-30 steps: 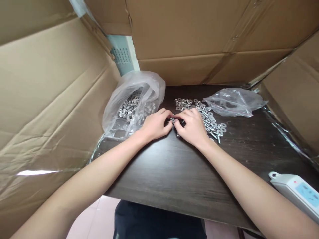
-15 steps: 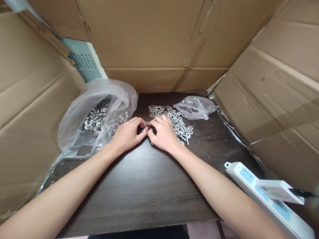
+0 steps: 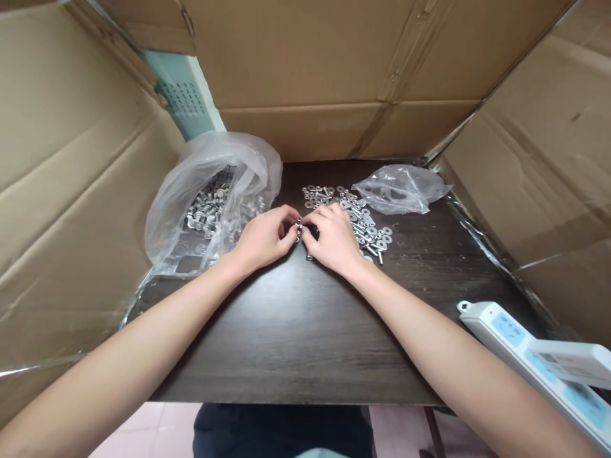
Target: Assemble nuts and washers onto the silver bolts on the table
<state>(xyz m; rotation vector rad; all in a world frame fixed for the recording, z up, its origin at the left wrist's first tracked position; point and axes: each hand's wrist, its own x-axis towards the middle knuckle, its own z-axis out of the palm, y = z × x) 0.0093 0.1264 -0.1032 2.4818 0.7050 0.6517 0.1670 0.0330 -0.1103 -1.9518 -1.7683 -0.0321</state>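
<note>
My left hand (image 3: 268,236) and my right hand (image 3: 334,240) meet over the middle of the dark table, fingertips nearly touching. Both pinch at a small shiny metal fastener (image 3: 299,224); whether it is a bolt, a nut or both together is too small to tell. Just below the right thumb, a bolt (image 3: 309,257) lies on the table, partly hidden by that hand. Behind and beside the right hand spreads a loose pile of bolts, nuts and flat washers (image 3: 366,230). Left of the left hand, an open clear plastic bag (image 3: 167,197) holds many bolts (image 3: 210,207).
A flattened clear bag (image 3: 403,189) lies at the back right. Cardboard walls (image 3: 305,130) enclose the table (image 3: 286,343) at the back and both sides. A white power strip (image 3: 501,327) with a plugged-in adapter (image 3: 573,356) sits at right, near my right forearm.
The camera view has shifted, so everything appears farther right and slightly higher. My fingertips have parted a little, and the metal fastener between them shows more clearly.
</note>
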